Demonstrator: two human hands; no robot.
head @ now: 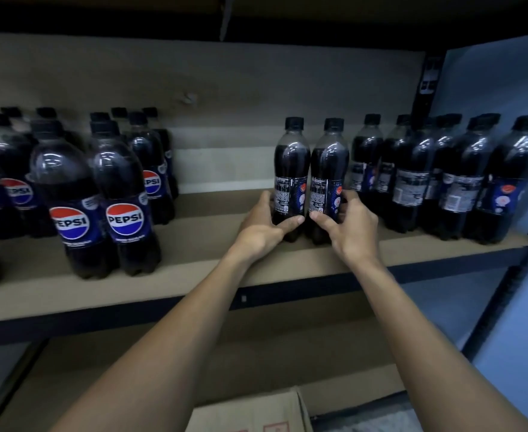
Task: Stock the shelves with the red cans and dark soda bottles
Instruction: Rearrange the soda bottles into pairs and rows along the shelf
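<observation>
**On the shelf: one soda bottle in each grip**

On the brown shelf (pixel 194 275), in the gap between the left-hand row (pixel 122 207) and the right-hand row (pixel 462 182), we hold two dark soda bottles upright, side by side and touching. Our left grip (pixel 261 227) is wrapped round the lower body of the left bottle (pixel 290 169). Our right grip (pixel 349 232) is wrapped round the lower body of the right bottle (pixel 328 173). Both thumbs sit in front, below the labels. We cannot tell whether the bases rest on the board or hang just above it. Full bottles like these should feel fairly heavy, firm and smooth, so we judge a low hold on the body steadiest. Being tall and narrow, they could tip against their neighbours.
</observation>
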